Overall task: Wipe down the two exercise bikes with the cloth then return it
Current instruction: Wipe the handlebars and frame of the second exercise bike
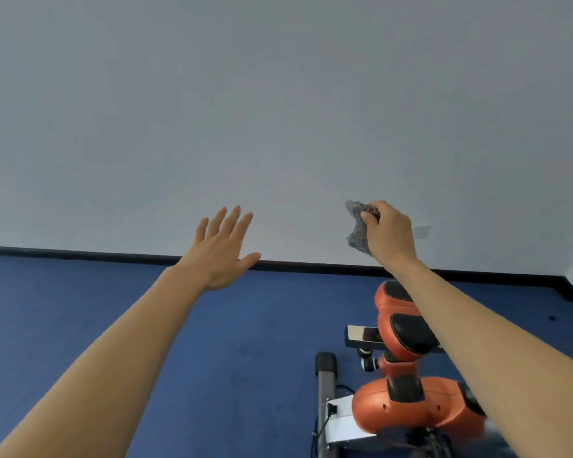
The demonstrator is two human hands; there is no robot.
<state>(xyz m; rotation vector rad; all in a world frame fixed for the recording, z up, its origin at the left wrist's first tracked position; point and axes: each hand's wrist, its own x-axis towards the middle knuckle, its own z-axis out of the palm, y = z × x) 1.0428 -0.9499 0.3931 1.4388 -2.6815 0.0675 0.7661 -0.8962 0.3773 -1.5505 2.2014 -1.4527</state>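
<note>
Cloth [358, 226], grey and bunched, is pinched in the right hand [389, 234], raised against the far wall. Orange exercise bike [407, 385] lies directly below and nearer, under the right forearm. Left hand [220, 251] is open-fingered, empty, well left of the bike; right is nearer.

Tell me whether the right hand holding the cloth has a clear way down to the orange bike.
Probably yes: the right hand grips the cloth in open air above the orange bike, nothing between.
</note>
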